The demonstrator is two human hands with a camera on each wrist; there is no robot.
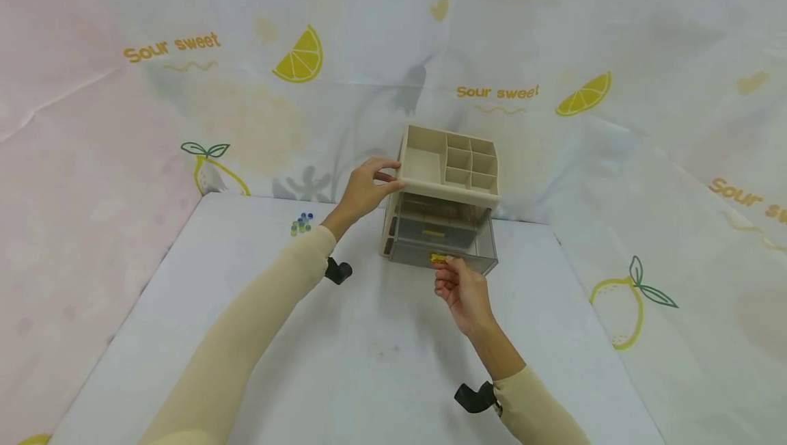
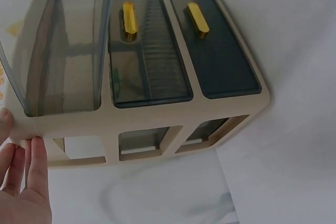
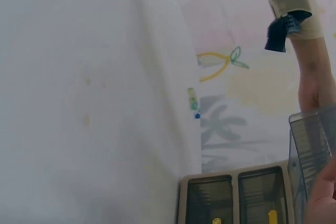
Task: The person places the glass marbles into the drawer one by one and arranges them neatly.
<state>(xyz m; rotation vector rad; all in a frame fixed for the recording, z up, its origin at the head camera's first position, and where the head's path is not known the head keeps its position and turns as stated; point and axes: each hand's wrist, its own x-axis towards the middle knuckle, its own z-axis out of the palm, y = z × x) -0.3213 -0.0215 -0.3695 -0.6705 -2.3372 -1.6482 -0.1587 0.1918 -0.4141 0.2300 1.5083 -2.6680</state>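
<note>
A beige desk organizer [image 1: 449, 165] with open compartments on top stands at the back of the white table [image 1: 369, 349]. My left hand [image 1: 386, 177] grips its upper left edge; the fingers [image 2: 31, 166] lie against the frame [image 2: 157, 114]. One grey translucent drawer [image 1: 445, 243] is pulled out toward me. My right hand [image 1: 444, 262] pinches that drawer's yellow handle [image 1: 438, 258]. The other two drawers [image 2: 152, 51] sit pushed in, each with a yellow handle [image 2: 129, 19]. In the right wrist view the pulled-out drawer [image 3: 312, 150] shows at the right edge.
Several small coloured beads [image 1: 301, 224] lie on the table left of the organizer, also visible as beads [image 3: 193, 100] by the table's far edge. A lemon-print cloth [image 1: 295, 55] hangs behind and at both sides. The table's back edge runs just behind the organizer.
</note>
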